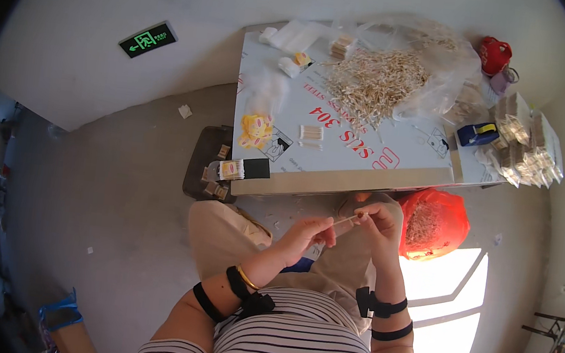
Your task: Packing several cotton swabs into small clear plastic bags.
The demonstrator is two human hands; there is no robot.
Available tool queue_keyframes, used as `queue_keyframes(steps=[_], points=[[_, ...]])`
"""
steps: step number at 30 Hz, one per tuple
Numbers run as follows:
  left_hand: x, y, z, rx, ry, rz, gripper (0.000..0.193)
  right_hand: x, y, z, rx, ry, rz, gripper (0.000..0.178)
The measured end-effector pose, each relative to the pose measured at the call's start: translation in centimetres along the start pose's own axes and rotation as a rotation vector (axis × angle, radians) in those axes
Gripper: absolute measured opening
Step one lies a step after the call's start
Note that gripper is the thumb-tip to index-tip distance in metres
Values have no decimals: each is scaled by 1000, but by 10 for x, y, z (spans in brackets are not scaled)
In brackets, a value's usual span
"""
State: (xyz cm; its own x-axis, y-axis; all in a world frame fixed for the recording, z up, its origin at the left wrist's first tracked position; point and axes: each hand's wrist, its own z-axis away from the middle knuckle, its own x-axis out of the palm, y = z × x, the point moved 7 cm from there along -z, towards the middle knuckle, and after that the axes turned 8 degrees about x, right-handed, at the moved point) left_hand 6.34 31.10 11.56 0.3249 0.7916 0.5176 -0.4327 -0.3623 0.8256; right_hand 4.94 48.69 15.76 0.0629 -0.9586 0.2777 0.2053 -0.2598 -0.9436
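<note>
Above my lap, a thin cotton swab [345, 219] stretches between my two hands. My left hand [307, 238] pinches one end and my right hand [380, 227] the other, fingers closed. On the table beyond lies a big heap of loose cotton swabs [375, 83], partly inside a clear plastic bag [435, 99]. A small row of swabs [311, 133] is laid out nearer me. At the table's left corner, a clear pack of swabs [231, 170] with a yellow label lies beside a black patch. Yellow labels [256, 131] are piled close by.
A dark bin [201, 161] with small bundles stands at the table's left end. Below the front edge hangs or sits a red bag [434, 227]. A blue tape dispenser [477, 134] and stacked swab packs [530, 147] occupy the right end; a red object [495, 55] is behind.
</note>
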Motion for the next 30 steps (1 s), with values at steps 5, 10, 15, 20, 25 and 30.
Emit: queue_keyframes(steps=[5, 10, 15, 20, 25, 30], points=[[10, 0, -19, 182, -66, -657, 42, -107, -5, 13, -99, 306, 157, 8], [-66, 0, -60, 307, 62, -1206, 43, -246, -39, 46, -101, 907, 1207, 23], [-126, 11, -104, 429, 264, -1661, 47, -230, -21, 10, -35, 785, 1100, 29], [-157, 16, -143, 441, 290, -1827, 51, -137, 9, -69, -97, 494, 977, 21], [-159, 25, -160, 438, 306, -1808, 51, -69, 25, -126, -25, 360, 959, 19], [-183, 24, -155, 381, 353, -1573, 54, -17, 49, -170, -69, 144, 922, 22]])
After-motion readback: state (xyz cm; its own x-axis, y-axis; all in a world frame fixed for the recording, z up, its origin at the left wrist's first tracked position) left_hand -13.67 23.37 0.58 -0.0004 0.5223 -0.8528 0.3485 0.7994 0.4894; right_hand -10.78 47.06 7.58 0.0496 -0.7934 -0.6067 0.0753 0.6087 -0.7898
